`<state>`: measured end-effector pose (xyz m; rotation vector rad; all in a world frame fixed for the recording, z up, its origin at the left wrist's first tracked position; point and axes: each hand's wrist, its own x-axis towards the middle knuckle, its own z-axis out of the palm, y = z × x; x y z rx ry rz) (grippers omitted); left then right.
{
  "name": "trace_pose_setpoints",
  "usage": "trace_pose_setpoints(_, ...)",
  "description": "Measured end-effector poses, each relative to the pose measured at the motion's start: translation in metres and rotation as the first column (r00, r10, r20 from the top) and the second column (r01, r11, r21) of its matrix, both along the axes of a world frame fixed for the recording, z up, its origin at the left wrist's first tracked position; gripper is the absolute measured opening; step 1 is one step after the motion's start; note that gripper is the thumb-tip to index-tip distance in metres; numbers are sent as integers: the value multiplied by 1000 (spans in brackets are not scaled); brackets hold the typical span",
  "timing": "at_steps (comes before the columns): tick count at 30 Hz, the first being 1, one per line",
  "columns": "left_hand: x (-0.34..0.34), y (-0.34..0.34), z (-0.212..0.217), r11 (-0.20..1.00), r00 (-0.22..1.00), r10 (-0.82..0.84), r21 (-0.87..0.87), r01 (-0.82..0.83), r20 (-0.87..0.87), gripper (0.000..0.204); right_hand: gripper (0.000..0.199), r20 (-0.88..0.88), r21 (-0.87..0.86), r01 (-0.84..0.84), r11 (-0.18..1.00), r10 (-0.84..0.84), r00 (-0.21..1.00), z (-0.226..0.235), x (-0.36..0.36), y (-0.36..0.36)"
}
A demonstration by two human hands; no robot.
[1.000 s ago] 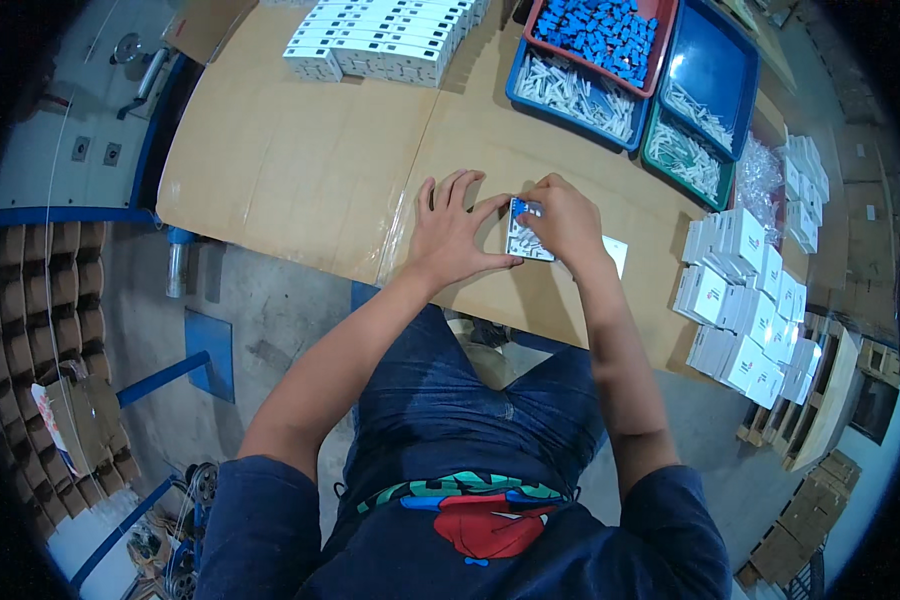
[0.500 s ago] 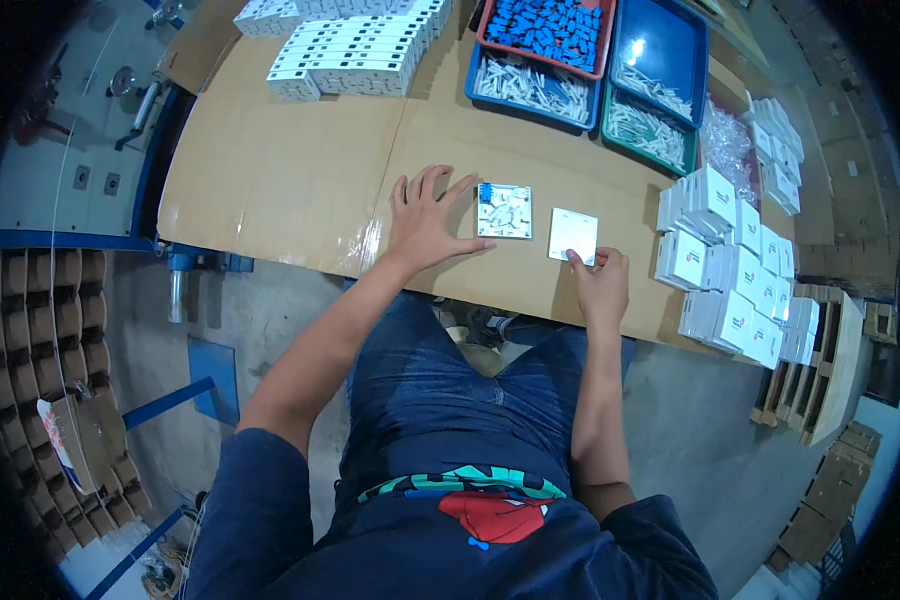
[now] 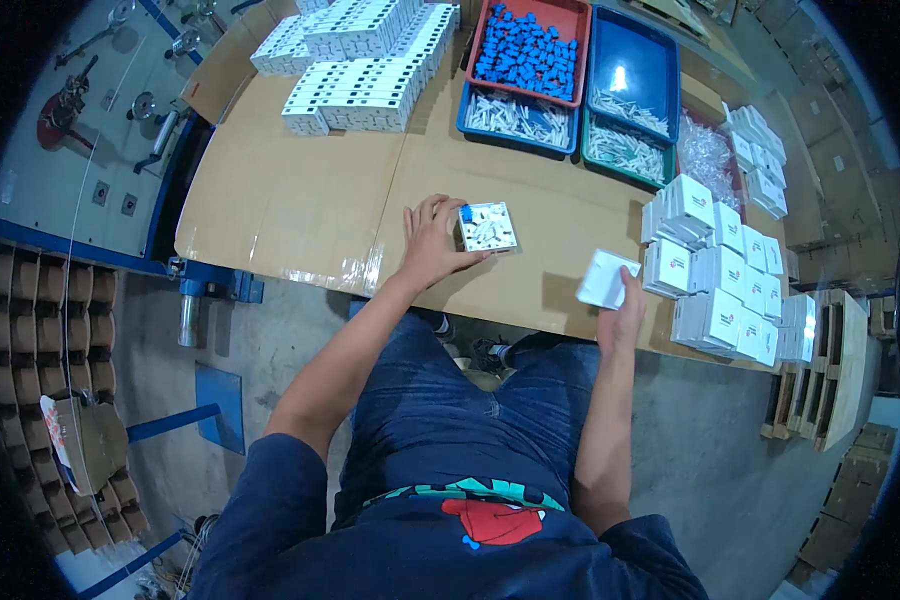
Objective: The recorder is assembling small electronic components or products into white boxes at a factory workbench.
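A white square open housing [image 3: 489, 230] with a small blue block in its upper left corner lies at the table's near middle, white parts showing inside. My left hand [image 3: 432, 245] is curved round its left side, with thumb and forefinger at its edges. Further right, my right hand [image 3: 622, 312] holds a flat white square plate [image 3: 600, 281], pinched by its right side and raised above the cardboard surface. The fingers behind the plate are hidden.
Cardboard covers the table [image 3: 300, 210]. At the far left stand stacked white units [image 3: 355, 100]. Beyond my hands are a red tray [image 3: 578, 30] of blue pieces, a blue tray [image 3: 630, 60] and more trays with white pieces. White square boxes [image 3: 720, 265] are piled at right.
My right hand has picked the white plate up off the table and drawn it right and nearer. My left fingers have closed in on the housing, which is now turned slightly.
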<state>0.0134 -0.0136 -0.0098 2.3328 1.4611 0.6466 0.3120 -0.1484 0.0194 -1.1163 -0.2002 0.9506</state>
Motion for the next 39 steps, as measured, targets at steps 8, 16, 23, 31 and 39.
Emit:
trace_pose_setpoints(8,7,-72,57,557,46,546,-403,726,836,84,59,-225,229,-296,928,346,911,27,-15,-14)
trace_pose_setpoints(16,10,-83,83,303,-127,767,-180,936,629,69,69,-239,360,-418,834,515,823,59,-24,-11)
trace_pose_setpoints(23,21,-88,87,326,-168,764,-149,934,623,57,73,-291,434,-392,811,538,791,58,-21,-18)
trace_pose_setpoints(31,25,-91,75,235,-152,798,-70,969,584,59,80,-322,553,-387,738,618,717,64,-28,-17)
trace_pose_setpoints(39,25,-106,80,245,-61,835,-271,931,547,61,86,-280,516,-432,739,623,730,60,-43,-12)
